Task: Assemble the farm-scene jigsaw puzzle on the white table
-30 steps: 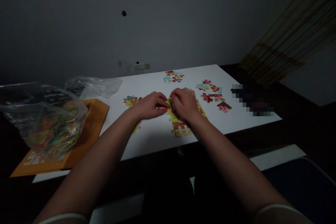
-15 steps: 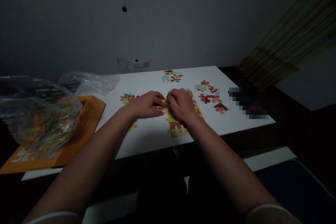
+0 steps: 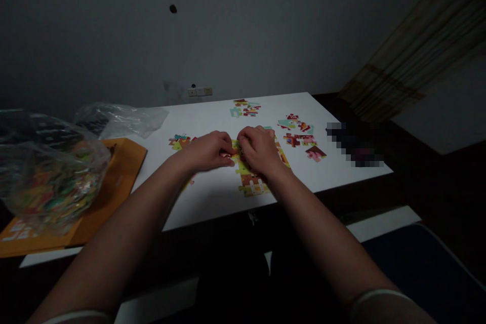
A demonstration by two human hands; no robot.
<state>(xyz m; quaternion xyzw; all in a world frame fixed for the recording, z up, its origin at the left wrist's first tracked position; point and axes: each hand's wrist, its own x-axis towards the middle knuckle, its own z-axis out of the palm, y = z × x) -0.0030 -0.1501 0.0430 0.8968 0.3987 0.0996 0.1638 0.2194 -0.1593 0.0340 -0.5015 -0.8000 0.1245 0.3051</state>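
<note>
A partly joined jigsaw puzzle (image 3: 251, 185), yellow with brown and a white fence pattern, lies flat on the white table (image 3: 212, 207). At its left edge, my left hand (image 3: 210, 152) has its thumb and fingers closed on a puzzle piece (image 3: 227, 155), mostly hidden. My right hand (image 3: 261, 151) rests over the joined part, fingers curled down on its upper left edge, where the fingertips cover the pieces. The two hands' fingertips nearly meet. Loose pieces (image 3: 177, 142) lie left of my left hand, partly behind the forearm.
More loose pieces lie at the back (image 3: 246, 109) and right (image 3: 299, 139) of the table. On the left, a clear plastic bag (image 3: 56, 187) full of pieces sits on an orange folder (image 3: 127, 162). Another crumpled clear bag (image 3: 132, 119) lies behind. A blurred dark object (image 3: 355, 144) is at the right edge.
The whole view has shifted slightly, so everything sits a little further left. Both hands keep nearly the same place at the puzzle's left edge, with only small finger movement.
</note>
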